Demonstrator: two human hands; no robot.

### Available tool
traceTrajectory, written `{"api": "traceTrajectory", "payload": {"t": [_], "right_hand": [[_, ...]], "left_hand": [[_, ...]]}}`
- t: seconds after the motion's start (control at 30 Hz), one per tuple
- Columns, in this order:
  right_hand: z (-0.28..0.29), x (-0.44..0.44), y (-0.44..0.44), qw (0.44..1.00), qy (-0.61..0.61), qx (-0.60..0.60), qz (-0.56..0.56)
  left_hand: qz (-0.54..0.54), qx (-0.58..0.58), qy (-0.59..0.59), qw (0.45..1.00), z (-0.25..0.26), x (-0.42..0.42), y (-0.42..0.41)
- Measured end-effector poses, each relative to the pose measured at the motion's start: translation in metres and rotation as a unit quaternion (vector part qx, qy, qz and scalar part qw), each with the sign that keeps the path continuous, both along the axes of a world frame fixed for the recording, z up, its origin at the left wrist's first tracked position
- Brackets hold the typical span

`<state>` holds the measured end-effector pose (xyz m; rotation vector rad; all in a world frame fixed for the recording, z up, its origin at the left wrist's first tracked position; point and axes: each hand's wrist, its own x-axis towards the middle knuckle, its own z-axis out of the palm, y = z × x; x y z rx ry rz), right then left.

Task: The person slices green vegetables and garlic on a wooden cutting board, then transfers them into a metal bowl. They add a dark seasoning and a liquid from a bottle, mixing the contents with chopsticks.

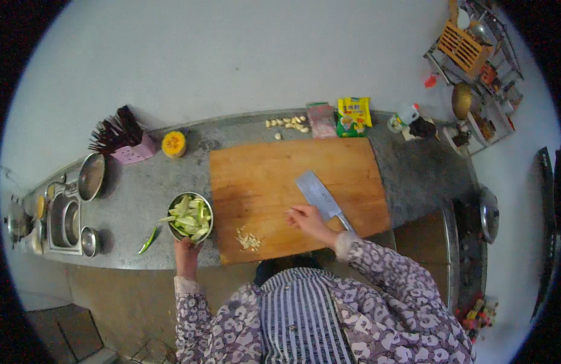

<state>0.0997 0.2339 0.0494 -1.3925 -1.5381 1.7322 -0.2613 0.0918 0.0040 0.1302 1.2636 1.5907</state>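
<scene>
My left hand [187, 249] grips the near rim of a metal bowl [211, 224] filled with sliced green vegetable [189, 217], just left of the wooden cutting board [262, 182]. Over the board is my right hand [303, 218], holding nothing, its fingers partly curled beside a cleaver [318, 193]. The cleaver lies flat, its handle towards me on the right. Chopped garlic [248, 240] forms a small pile at the board's near left. A green chili pepper [148, 240] rests on the counter left of the bowl.
Garlic cloves [287, 123], a bag of pinkish contents [322, 120] and a yellow-green packet [354, 117] lie behind the board. A cut pumpkin [174, 144] and pink chopstick holder [134, 151] stand back left, a sink [57, 225] far left. Right are a bottle [408, 114] and a lidded pan [489, 215].
</scene>
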Motion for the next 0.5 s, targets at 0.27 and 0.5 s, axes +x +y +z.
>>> {"api": "traceTrajectory", "payload": {"t": [0.27, 0.5], "right_hand": [[0.027, 0.065, 0.009, 0.999, 0.016, -0.030, -0.026], [0.063, 0.053, 0.031, 0.986, -0.045, -0.080, 0.136]], "left_hand": [[0.003, 0.032, -0.087, 0.996, 0.063, 0.048, -0.027], [0.139, -0.012, -0.163, 0.977, 0.159, 0.117, -0.034]]}}
